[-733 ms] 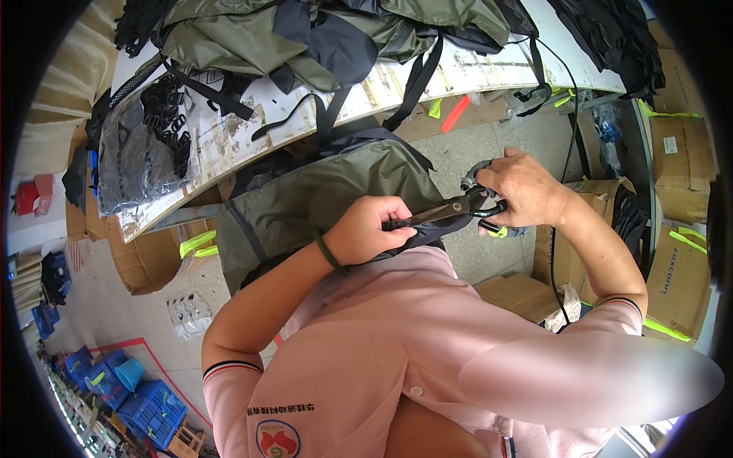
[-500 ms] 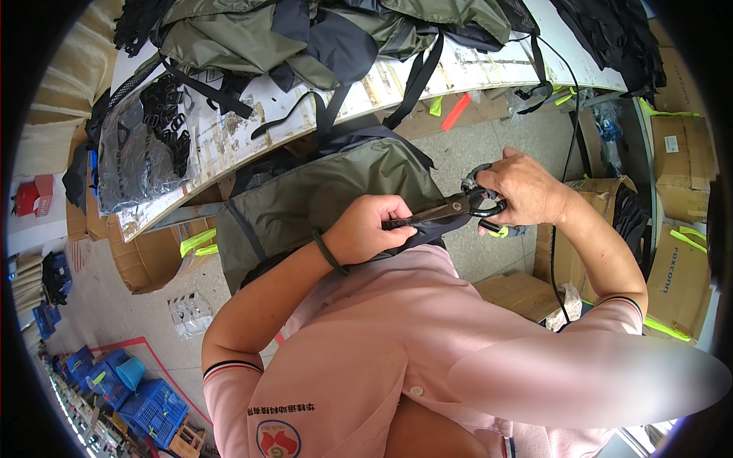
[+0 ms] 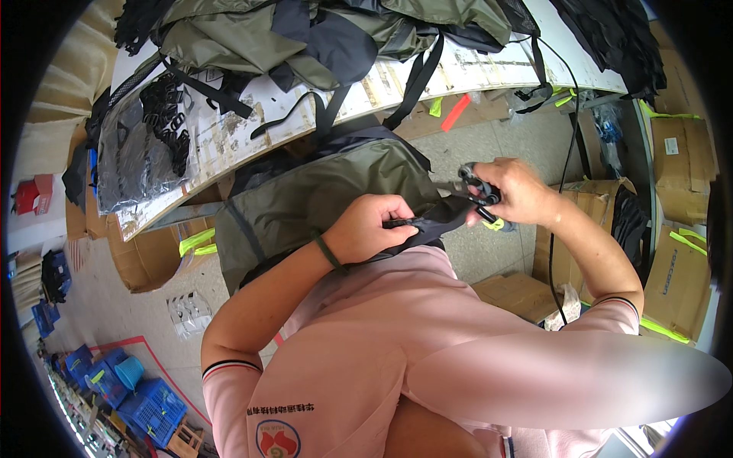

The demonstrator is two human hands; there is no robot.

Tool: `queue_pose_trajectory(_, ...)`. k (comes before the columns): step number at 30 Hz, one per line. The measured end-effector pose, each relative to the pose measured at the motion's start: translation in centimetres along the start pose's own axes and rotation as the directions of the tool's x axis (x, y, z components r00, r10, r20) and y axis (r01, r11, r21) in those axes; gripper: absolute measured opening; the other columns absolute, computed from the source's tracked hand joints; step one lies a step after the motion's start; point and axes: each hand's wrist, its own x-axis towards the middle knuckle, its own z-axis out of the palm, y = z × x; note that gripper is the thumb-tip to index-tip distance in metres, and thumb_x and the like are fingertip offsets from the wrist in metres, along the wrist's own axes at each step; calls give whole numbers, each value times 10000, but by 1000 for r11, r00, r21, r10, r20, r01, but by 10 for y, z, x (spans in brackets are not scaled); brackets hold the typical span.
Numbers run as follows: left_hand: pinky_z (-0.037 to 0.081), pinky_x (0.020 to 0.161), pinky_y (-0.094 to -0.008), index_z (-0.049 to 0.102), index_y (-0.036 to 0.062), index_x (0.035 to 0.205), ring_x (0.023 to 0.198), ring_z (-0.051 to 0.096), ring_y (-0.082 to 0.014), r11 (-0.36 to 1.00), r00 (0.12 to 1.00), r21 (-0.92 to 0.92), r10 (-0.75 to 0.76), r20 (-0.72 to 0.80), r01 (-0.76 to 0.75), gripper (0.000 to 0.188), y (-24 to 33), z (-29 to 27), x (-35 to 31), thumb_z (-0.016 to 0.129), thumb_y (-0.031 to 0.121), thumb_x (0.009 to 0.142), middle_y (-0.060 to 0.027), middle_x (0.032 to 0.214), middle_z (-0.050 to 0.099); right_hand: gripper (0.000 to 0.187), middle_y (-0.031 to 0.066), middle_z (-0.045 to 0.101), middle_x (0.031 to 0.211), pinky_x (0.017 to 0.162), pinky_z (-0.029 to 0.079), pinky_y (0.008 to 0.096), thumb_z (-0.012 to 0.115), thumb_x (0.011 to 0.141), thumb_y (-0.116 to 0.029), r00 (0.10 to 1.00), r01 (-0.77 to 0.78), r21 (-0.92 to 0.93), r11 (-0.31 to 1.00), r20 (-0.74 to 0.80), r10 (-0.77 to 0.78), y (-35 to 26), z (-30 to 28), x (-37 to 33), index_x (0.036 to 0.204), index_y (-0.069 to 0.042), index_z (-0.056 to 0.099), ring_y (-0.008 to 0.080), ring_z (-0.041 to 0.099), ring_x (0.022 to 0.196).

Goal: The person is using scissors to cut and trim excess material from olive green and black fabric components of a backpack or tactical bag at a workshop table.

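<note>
An olive-green and black fabric bag point(image 3: 305, 191) lies across my lap, below the edge of the worktable. My left hand point(image 3: 372, 227) is closed in a pinch on a short black strip point(image 3: 398, 224) at the bag's near right side. A flap of dark fabric point(image 3: 447, 212) stretches from there toward my right hand. Held by its black handles, a pair of scissors point(image 3: 479, 185) is in my right hand point(image 3: 518, 191), the blades pointing left above the dark flap. Part of the blades is hard to make out. Below that hand shows a yellow-green bit point(image 3: 498, 224).
The white worktable point(image 3: 374, 90) carries more olive and black fabric point(image 3: 305, 46), hanging straps point(image 3: 416, 80) and a clear bag of black buckles point(image 3: 145, 145). Cardboard boxes point(image 3: 679, 271) stand at right, with a black cable point(image 3: 561, 229) hanging nearby. Blue baskets point(image 3: 156, 408) sit lower left.
The scissors have swung upward and away from the strip at my left hand. My right hand has shifted slightly left and down. More of the dark flap shows; my left hand stays put.
</note>
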Motion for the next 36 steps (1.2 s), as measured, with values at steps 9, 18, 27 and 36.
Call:
queue_pose_trajectory(9, 445, 844, -270, 596, 43, 1077, 950, 561, -112, 959, 919, 240, 228, -323, -154, 248, 11, -76, -77, 634, 187, 879, -36, 1022, 622, 233, 52, 588, 775, 672, 466, 280, 696, 730, 22, 979, -108, 636, 764, 203, -30, -25, 48, 43, 913, -6, 553, 99, 529, 718)
queue_pose_trajectory(18, 415, 912, -357, 611, 48, 1044, 1039, 545, -291, 764, 731, 633, 361, -579, 123, 292, -42, -73, -232, 707, 141, 784, -121, 1074, 591, 304, 34, 623, 820, 687, 490, 253, 777, 698, 15, 963, -95, 578, 810, 258, -72, -43, 56, 69, 902, -21, 555, 89, 578, 779)
queue_pose_trajectory(27, 451, 745, -325, 640, 47, 910, 840, 584, -219, 842, 739, 534, 309, -599, 81, 133, -81, -78, -220, 645, 160, 840, -67, 859, 624, 283, 63, 623, 779, 668, 482, 273, 744, 726, 14, 937, 44, 488, 872, 283, -205, -87, 79, 109, 930, -4, 548, 97, 552, 730)
queue_pose_trajectory(36, 434, 721, -198, 602, 26, 964, 801, 510, -22, 948, 750, -175, 90, -656, -266, 113, -82, -68, -213, 575, 124, 915, 48, 865, 587, 369, 140, 587, 710, 599, 461, 318, 822, 674, -109, 957, 150, 324, 934, 188, -219, -106, 67, 135, 858, -9, 519, 192, 512, 603)
